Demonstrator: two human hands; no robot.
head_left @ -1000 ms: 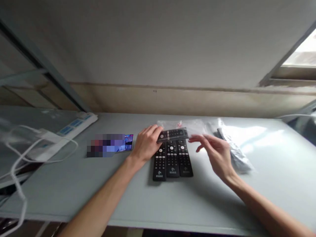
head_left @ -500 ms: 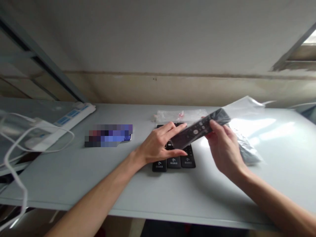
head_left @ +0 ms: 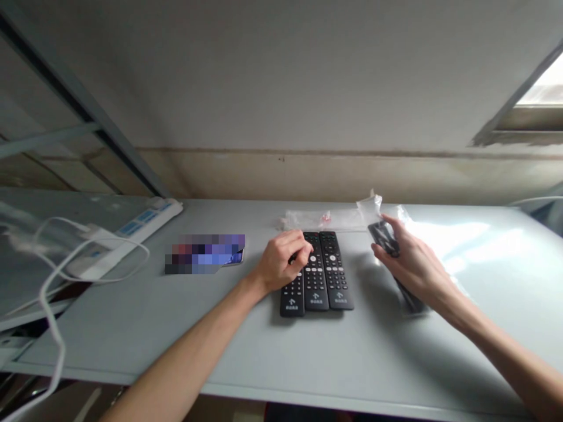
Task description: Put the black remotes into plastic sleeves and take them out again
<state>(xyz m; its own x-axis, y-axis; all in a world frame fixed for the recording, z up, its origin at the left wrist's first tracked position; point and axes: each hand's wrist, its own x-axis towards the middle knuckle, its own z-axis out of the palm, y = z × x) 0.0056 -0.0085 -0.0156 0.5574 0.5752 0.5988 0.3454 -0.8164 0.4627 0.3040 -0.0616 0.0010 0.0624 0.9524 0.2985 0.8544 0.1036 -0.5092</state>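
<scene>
Head camera, read from my distant station. What do I log at the near side?

– Front edge of a pale grey, smooth table (head_left: 246,351); a thick white cable (head_left: 57,346) crosses it at left.

Next, beyond the edge?

– Three slim black remote controls with pale buttons lie lengthwise, side by side: left remote (head_left: 292,300), middle remote (head_left: 315,287), right remote (head_left: 338,278). I see printed marks on their near ends.

Hands?

– Left hand (head_left: 284,261): fingers curled over the upper part of the left remote, fingertips beside the middle remote. Grasping or only resting, I cannot tell. Right hand (head_left: 411,252): thumb and fingers grasp a black remote in clear plastic (head_left: 382,232), slanted, well apart from the row. A dark, plastic-covered end shows below the palm; whether it is the same remote, I cannot tell.

Farther back?

– Left of the left hand, a flat device with a lit screen (head_left: 238,257), mostly pixelated. Behind the row, a flat clear plastic bag (head_left: 308,220) with a red mark. Back left, a white power strip with blue panels (head_left: 169,209).

Farthest?

– Grey wall (head_left: 281,88) with a yellowish lower band; bright window (head_left: 545,88) at upper right.
</scene>
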